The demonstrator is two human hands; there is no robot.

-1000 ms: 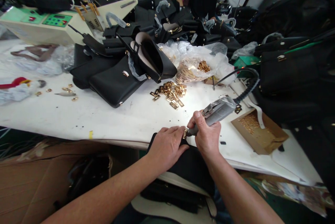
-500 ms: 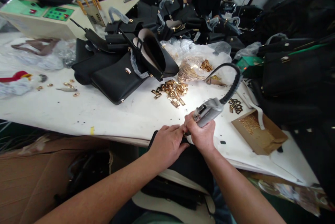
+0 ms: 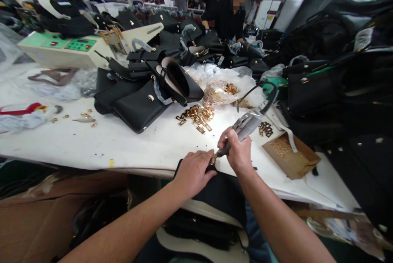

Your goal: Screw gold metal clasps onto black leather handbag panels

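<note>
An electric screwdriver with a grey body and a dark cord is gripped in my right hand. Its tip points down and left, at or close beside a small gold metal fitting; exact contact is hard to make out. That fitting sits at the upper edge of a black handbag, which rests in front of me against the table edge. My left hand presses on the bag's edge, its fingers and thumb closed around the spot by the fitting. The bag's beige inner parts show below.
Gold fittings lie heaped on the white table. A cardboard box of small gold pieces and dark fittings are on the right. Black handbags and a beige machine stand behind. A person is across the table.
The view has tilted up, showing more of the room. My right hand has drawn the screwdriver slightly away to the right, so the gold fitting now shows. My left hand stays on the bag.
</note>
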